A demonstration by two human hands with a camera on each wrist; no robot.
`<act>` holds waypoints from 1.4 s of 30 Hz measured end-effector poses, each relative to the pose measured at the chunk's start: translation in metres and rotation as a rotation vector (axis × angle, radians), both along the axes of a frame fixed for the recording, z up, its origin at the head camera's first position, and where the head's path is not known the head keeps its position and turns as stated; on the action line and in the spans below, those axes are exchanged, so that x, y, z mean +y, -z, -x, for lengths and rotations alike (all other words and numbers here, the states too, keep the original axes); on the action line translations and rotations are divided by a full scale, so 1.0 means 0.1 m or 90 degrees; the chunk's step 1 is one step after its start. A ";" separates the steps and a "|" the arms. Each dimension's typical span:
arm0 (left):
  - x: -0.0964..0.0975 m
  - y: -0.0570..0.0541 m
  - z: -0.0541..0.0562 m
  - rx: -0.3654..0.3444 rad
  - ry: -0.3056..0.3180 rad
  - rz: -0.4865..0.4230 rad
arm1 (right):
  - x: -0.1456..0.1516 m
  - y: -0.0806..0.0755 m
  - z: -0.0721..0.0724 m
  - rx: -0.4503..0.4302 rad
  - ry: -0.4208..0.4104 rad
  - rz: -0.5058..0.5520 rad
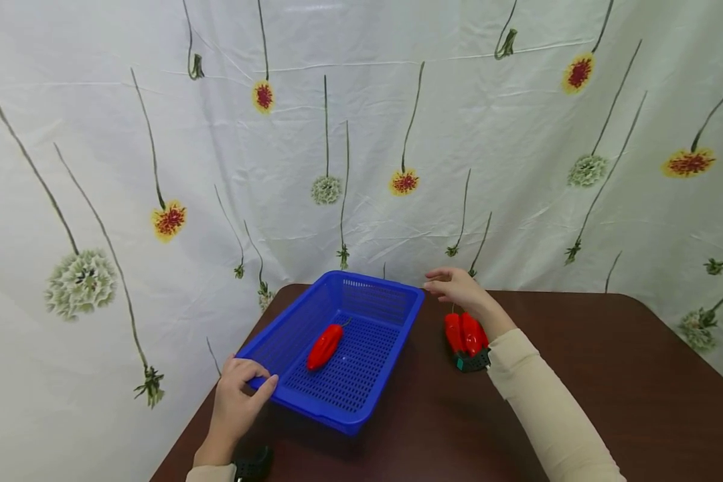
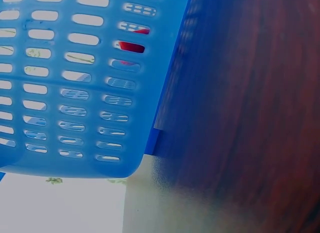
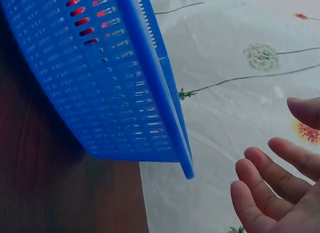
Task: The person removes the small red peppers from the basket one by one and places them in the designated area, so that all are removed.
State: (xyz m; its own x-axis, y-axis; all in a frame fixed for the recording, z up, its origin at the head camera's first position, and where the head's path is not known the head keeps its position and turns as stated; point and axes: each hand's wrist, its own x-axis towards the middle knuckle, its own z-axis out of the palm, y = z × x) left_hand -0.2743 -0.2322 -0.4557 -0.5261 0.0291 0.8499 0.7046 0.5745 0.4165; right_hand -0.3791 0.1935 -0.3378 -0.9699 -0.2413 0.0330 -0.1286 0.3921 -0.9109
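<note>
A blue plastic basket (image 1: 391, 361) with slotted walls stands tilted above the brown table, and one red chili pepper (image 1: 325, 347) lies inside it. My left hand (image 1: 236, 395) grips the basket's near left corner, thumb over the rim. Just off the far right corner is my right hand (image 1: 458, 289), its fingers loosely bent and touching nothing; the right wrist view shows a gap between those fingers (image 3: 265, 175) and the basket wall (image 3: 120, 108). In the left wrist view the basket's slotted side (image 2: 80, 93) fills the upper left, and my left hand is out of sight.
Several red peppers (image 1: 470, 333) lie on the brown table (image 1: 602, 375) beneath my right wrist, partly hidden by it. Behind the table hangs a white curtain (image 1: 373, 221) with printed flowers. The table's left edge runs close beside the basket.
</note>
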 end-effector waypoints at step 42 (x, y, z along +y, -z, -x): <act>0.00 -0.01 -0.02 -0.004 0.002 -0.008 | -1.38 -0.20 0.40 0.012 -0.274 -0.190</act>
